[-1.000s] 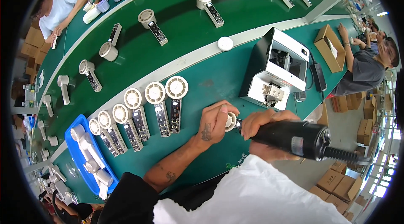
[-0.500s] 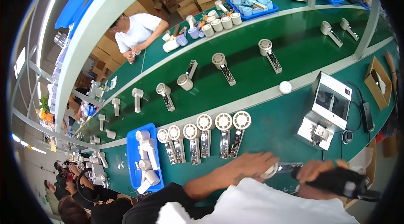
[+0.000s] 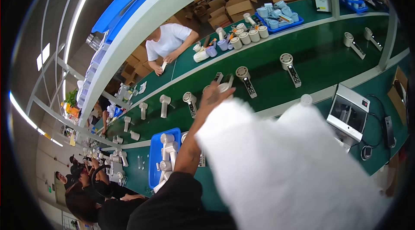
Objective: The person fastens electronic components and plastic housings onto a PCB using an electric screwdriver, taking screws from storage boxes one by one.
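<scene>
My left hand (image 3: 214,96) reaches out over the green belt (image 3: 270,87), its fingers curled round the pale round head of a handheld fan (image 3: 224,87). The fan's handle is blurred and points away from me. Close to the hand on the belt lie another fan, partly covered by my fingers, and a fan with an exposed circuit board in its handle (image 3: 247,84). My right hand does not show; white cloth (image 3: 294,156) covers the lower right of the view. Behind my forearm and the cloth, the row of fans on my bench is mostly hidden.
A blue tray (image 3: 152,163) of white fan bodies stands left of my forearm. At the right are a white-and-black machine (image 3: 347,111), a power strip (image 3: 389,131) and cables. Across the belt, a person in white (image 3: 173,40) works beside fan parts. A metal post (image 3: 388,44) rises at the right.
My left hand has moved from the bench forward and left over the belt with the fan. My right hand, earlier holding a dark tool, has gone out of sight. The whole view has shifted.
</scene>
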Tool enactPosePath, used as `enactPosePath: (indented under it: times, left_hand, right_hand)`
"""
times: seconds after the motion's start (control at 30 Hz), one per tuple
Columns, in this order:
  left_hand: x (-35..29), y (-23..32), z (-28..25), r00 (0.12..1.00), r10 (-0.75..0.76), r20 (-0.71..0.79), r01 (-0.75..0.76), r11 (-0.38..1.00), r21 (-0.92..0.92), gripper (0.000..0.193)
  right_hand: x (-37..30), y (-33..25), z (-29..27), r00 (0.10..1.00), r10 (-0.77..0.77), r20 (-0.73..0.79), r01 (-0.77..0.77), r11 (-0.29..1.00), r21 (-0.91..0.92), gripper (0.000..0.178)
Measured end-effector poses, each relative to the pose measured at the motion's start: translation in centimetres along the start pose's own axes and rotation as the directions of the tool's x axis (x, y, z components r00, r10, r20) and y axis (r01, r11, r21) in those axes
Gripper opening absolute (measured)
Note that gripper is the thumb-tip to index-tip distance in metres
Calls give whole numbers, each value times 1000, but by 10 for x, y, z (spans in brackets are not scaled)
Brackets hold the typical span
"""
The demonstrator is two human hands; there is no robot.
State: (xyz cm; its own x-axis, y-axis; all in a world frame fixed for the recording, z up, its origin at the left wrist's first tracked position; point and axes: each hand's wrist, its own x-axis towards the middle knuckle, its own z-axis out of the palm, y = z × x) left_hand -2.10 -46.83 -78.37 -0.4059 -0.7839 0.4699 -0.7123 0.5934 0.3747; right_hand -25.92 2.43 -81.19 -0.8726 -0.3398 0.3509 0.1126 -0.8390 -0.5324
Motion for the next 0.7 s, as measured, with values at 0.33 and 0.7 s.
enactPosePath:
  times: [0.33, 0.7]
  left_hand:
    - [57, -82, 10, 984, -147, -101, 178, 852, 493, 40]
    - [30, -87, -77, 972, -107, 211, 83, 989, 122, 44]
  right_hand:
    - [-4, 10, -68, 914, -188, 360, 230, 970, -76, 83]
    - [-35, 8, -12, 971, -62, -230, -1, 964, -265, 82]
